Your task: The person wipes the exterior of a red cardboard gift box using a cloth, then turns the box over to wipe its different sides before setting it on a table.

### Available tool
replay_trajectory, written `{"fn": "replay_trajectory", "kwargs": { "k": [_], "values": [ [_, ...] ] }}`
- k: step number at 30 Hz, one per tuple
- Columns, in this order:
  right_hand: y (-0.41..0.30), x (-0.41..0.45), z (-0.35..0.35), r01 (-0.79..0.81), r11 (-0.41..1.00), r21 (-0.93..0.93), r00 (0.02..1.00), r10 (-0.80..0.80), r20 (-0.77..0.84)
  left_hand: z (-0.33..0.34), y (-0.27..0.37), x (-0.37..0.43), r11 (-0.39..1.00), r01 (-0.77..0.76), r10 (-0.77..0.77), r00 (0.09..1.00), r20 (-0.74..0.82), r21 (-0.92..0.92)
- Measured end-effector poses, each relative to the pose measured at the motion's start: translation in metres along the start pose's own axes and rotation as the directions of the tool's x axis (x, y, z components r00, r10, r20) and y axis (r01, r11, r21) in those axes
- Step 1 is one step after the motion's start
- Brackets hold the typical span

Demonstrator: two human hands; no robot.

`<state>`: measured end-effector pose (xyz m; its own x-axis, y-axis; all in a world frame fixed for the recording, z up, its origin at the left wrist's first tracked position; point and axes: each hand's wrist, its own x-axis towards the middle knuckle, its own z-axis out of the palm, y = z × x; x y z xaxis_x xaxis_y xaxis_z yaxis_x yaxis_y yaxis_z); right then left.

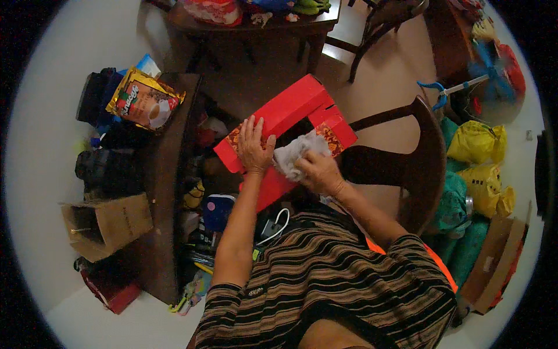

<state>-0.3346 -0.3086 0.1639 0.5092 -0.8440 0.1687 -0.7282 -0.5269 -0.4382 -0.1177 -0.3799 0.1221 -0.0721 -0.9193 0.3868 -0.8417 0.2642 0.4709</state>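
A red cardboard box (287,107) with gold-patterned panels and a dark opening in its middle lies tilted in front of me. Palm down, my left hand (255,146) rests on its left side, beside a patterned panel, with the thumb out toward the opening. My right hand (320,171) grips a bunched greyish-white cloth (301,152). The cloth lies against the box's right patterned panel and covers part of the opening. A red lower flap or side (274,187) shows beneath my forearms. What supports the box is mostly hidden.
A wooden chair (420,161) stands close at right, near yellow bags (475,141) and green sacks (453,205). On the left, a dark wooden cabinet (168,183) holds a coffee bag (146,102) and an open cardboard box (117,222). A wooden table (261,32) is ahead.
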Motion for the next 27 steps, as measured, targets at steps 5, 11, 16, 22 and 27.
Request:
{"fn": "replay_trajectory", "kwargs": {
  "k": [5,11,16,22,27],
  "values": [
    [0.063,0.032,-0.019,-0.178,0.964,-0.198,0.942,0.108,-0.318,0.004,-0.001,0.0,0.999,0.021,-0.023,0.999,-0.044,-0.048],
    [0.085,0.066,-0.014,-0.3,0.934,-0.193,0.909,0.219,-0.355,0.003,0.002,0.0,0.997,-0.003,0.003,1.0,0.007,-0.073],
    [0.06,0.07,0.001,-0.191,0.957,0.218,0.964,0.225,-0.143,0.002,-0.002,-0.003,0.995,0.033,-0.032,0.999,0.012,-0.099],
    [0.061,0.115,0.014,-0.339,0.933,0.118,0.828,0.356,-0.434,0.007,-0.005,-0.003,0.984,0.024,-0.027,1.0,-0.016,-0.178],
    [0.006,0.132,0.061,-0.142,0.99,-0.002,0.971,0.139,-0.192,0.003,-0.015,-0.002,0.937,0.084,-0.102,0.994,-0.035,-0.339]
  ]
}}
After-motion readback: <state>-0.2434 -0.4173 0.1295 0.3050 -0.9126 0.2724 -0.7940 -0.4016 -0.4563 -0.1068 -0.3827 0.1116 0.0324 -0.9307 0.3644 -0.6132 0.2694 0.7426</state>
